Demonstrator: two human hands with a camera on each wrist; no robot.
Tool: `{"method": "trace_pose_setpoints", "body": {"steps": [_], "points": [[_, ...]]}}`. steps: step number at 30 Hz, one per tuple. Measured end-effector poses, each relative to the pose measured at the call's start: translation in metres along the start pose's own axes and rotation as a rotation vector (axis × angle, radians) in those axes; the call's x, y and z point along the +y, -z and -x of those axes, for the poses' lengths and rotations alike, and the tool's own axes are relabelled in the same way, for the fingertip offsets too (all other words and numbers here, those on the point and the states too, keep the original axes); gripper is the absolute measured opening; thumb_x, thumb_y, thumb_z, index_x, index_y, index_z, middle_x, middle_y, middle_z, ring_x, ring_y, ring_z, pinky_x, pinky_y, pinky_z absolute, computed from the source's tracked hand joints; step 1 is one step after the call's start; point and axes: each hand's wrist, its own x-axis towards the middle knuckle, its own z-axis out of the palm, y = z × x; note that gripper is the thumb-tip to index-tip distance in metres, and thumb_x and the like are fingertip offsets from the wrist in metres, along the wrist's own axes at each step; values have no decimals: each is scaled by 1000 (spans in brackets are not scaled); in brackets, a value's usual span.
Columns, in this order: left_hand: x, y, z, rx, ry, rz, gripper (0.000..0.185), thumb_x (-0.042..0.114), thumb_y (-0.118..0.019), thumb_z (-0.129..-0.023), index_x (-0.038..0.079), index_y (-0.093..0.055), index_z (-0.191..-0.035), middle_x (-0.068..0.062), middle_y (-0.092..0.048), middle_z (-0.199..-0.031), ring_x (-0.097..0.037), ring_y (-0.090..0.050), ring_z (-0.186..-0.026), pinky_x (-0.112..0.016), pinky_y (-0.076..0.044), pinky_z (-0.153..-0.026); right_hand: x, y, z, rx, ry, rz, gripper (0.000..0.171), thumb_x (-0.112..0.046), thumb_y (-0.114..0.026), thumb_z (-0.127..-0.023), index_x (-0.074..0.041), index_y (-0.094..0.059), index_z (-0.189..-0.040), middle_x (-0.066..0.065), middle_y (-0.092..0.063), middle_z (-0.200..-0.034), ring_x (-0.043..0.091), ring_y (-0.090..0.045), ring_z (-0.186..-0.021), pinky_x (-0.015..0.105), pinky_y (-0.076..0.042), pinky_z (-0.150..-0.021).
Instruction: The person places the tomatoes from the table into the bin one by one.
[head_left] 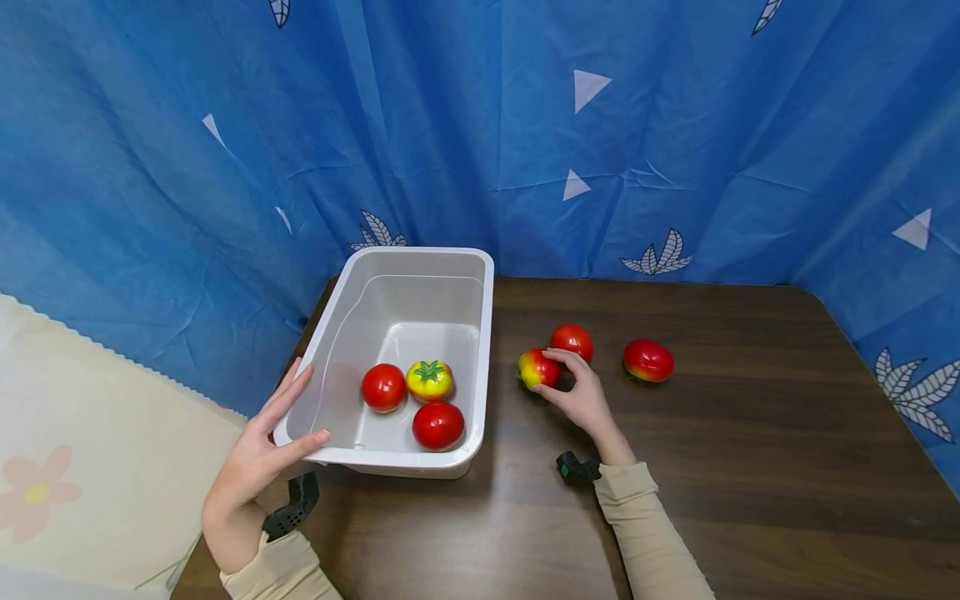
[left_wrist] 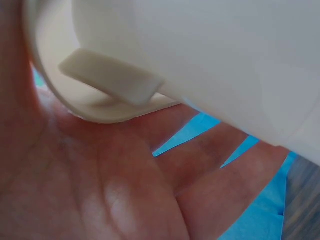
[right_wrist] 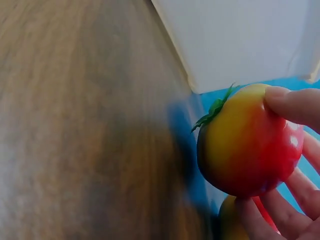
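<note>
My right hand pinches a red-and-yellow toy tomato between thumb and fingers, just right of a white plastic bin. In the right wrist view, green leaves stick out from the yellow end of this tomato. My left hand holds the bin's near left corner, the thumb over the rim. From the left wrist, the fingers run straight and spread along the bin's outside. Inside the bin lie a red tomato, a yellow one with a green top and a darker red one.
A red tomato lies right behind my right hand. Farther right is a red one with a yellow-green underside. All stand on a dark wooden table, backed by a blue curtain. A pale cloth hangs at the left.
</note>
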Motion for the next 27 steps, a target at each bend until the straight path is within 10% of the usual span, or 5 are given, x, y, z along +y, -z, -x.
{"method": "trace_pose_setpoints", "body": {"steps": [8,20,27], "points": [[1,-1,-1,0,-12,35,82,-9,-70,-75,9,-33,-147,-1,-13,-156,-15,-9,-141,-63,-8,-102,-9,4,-1,5,35,-80,51,-11,-80,-75,-8,-60,-122,10,-54,-128,28,-49,-113,49,-43,-93],[1,0,-1,4,-8,25,83,-8,-71,-75,10,-33,-146,-1,-13,-156,-14,-11,-141,-64,-9,-101,-69,23,8,-6,18,-109,50,-4,-74,-79,1,-56,-125,16,-53,-128,29,-49,-114,38,-45,-92],[0,0,-1,1,-1,11,81,-7,-70,-77,11,-33,-147,0,-13,-156,-13,-11,-140,-57,-11,-104,-80,27,11,15,61,-179,49,-1,-73,-79,3,-55,-124,19,-52,-128,33,-48,-114,56,-40,-92]]}}
